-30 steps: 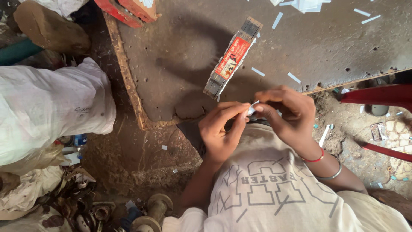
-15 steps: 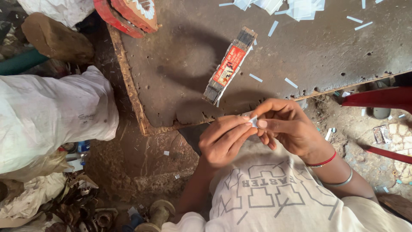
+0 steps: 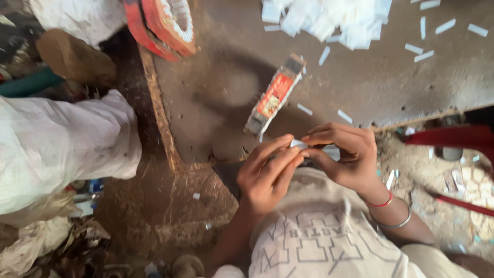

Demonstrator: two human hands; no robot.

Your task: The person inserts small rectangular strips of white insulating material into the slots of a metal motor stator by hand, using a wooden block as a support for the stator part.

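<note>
Left hand (image 3: 267, 172) and right hand (image 3: 345, 154): fingertips pinched shut on small white paper slip (image 3: 298, 144) above my lap | risk: slip tears or drops into dirt if I loosen.

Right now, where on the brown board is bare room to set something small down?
The free patch on the board lies between the red packet and the board's left edge. The far side is crowded with white strips. Scattered strips dot the right.
</note>
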